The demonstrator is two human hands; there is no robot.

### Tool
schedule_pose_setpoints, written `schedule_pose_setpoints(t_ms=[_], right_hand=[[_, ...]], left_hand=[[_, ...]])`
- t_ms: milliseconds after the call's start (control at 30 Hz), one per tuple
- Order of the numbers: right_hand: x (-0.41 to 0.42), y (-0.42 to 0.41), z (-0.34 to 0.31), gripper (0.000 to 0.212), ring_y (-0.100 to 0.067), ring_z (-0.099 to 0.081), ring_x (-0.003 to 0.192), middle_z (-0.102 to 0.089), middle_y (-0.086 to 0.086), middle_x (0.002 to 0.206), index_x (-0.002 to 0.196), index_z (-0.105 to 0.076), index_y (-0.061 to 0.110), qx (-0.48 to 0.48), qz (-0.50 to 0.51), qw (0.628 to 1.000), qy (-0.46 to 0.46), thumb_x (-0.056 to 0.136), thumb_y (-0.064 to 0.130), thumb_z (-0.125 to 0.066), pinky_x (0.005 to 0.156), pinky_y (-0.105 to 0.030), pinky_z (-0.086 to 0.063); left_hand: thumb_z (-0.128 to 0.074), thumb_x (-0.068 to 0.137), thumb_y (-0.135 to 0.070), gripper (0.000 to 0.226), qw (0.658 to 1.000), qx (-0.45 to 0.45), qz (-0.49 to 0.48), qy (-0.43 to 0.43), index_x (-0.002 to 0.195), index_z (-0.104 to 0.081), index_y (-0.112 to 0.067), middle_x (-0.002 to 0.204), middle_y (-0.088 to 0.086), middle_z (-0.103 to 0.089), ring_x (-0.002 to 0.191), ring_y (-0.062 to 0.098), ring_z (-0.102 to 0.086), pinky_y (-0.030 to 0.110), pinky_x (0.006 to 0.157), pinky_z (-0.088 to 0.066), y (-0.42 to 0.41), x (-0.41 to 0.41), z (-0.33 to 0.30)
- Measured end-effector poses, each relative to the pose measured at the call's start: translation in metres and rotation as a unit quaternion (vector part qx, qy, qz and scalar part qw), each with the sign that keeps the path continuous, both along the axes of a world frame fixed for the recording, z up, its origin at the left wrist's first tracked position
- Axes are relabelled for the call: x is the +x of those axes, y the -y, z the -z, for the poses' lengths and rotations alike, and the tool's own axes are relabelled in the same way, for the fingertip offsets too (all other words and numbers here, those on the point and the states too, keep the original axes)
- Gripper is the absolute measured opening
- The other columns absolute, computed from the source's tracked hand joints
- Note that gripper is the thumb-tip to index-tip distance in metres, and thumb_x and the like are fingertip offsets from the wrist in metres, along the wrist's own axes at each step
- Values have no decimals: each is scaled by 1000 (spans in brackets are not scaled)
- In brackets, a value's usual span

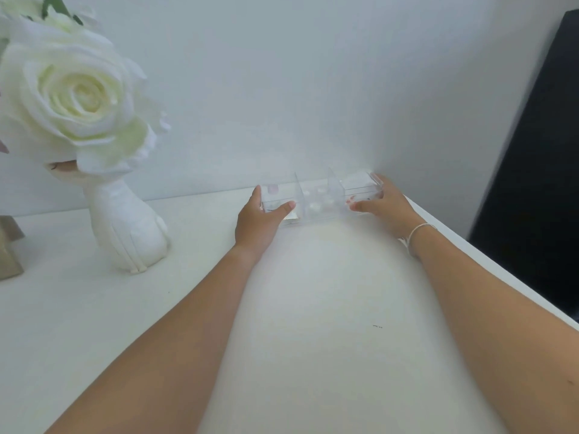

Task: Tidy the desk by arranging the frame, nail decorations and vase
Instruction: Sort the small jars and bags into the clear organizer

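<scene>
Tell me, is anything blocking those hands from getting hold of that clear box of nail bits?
No, nothing visible does. The left hand and right hand already grip the two ends of the clear organizer near the wall. The hand-shaped vase stands well off to the left, out of the way.

Surface [313,308]: plain white. Wall [282,73]: pale bluish white. Rose [78,92]: cream-white, yellowish heart, green leaves above. Vase [128,227]: white, unpatterned. Organiser box [319,198]: clear, holding pale pink and pearly bits. Frame [9,249]: dull gold. Wrist string [416,231]: white. Panel [539,167] at right: black.
</scene>
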State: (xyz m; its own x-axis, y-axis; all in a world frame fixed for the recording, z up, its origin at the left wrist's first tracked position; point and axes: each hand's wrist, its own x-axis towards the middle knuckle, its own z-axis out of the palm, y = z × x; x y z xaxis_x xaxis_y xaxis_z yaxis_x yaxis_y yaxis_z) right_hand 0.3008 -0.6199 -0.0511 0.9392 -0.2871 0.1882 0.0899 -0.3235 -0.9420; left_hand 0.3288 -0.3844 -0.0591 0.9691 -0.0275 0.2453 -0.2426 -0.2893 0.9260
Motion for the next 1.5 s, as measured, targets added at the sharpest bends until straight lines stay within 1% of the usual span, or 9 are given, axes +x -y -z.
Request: schedule_pose_setpoints(t_ms=[133,200,400,833,1000,1200,1300,1433,1500], right_hand=[[25,6,3,74,16,-54,74,-54,19,93,135,-35,28,-8,0,1000,2,73,15,-74,60,-9,-40],[37,10,4,73,17,-57,66,-55,20,84,134,-36,26,-8,-2,1000,0,73,12,-73,58,-7,-41],[61,16,5,81,11,-51,82,-53,26,86,137,-33,28,-12,-8,1000,-19,69,19,-76,68,-14,-37],[63,14,-2,82,-15,-48,105,-45,5,116,140,-29,23,-63,-12,997,-52,73,24,-75,87,-29,-43],[61,13,-4,78,-15,-49,105,-49,3,123,139,-31,21,-54,-9,997,-46,74,21,-75,81,-25,-38],[61,14,-2,77,-14,-49,102,-50,3,118,138,-34,21,-56,-9,998,-42,74,22,-76,71,-20,-39],[62,15,-1,76,-12,-51,98,-51,4,114,137,-35,21,-45,-10,998,-39,73,21,-76,64,-12,-37],[65,17,1,78,-5,-51,93,-50,7,113,138,-34,21,-35,-9,999,-36,73,20,-77,60,-8,-37],[65,17,2,83,-3,-49,95,-44,8,117,140,-30,24,-39,-3,999,-33,72,22,-77,64,-7,-38]], left_hand=[[-68,78,-44,74,1000,13,-10,7,139,-36,-18,114,-23,-50,130,17,-41,17,82,-37,3,22,1],[-68,77,-46,79,1000,12,-6,1,142,-31,-20,130,-10,-48,134,15,-36,22,91,-34,4,33,3],[-68,75,-50,89,1000,20,-7,1,146,-23,-22,151,0,-32,138,12,-30,28,103,-29,6,55,5],[-67,74,-50,59,999,39,-9,12,126,-50,-27,122,-13,-51,118,9,-47,29,87,-40,6,64,4],[-66,76,-50,53,999,49,-19,13,122,-52,-27,113,-10,-50,110,8,-47,23,76,-37,8,62,2],[-64,76,-53,65,997,70,-18,5,132,-47,-26,139,-1,-49,130,13,-41,33,101,-39,8,64,2],[-64,76,-52,62,997,70,-19,9,129,-49,-25,130,-5,-53,124,12,-46,31,93,-42,8,63,2],[-66,77,-48,63,998,53,-31,23,130,-46,-21,95,-21,-44,89,1,-46,23,69,-35,10,60,3],[-66,77,-48,67,998,53,-28,26,133,-42,-19,102,-21,-45,88,-1,-43,20,68,-33,10,58,3]])
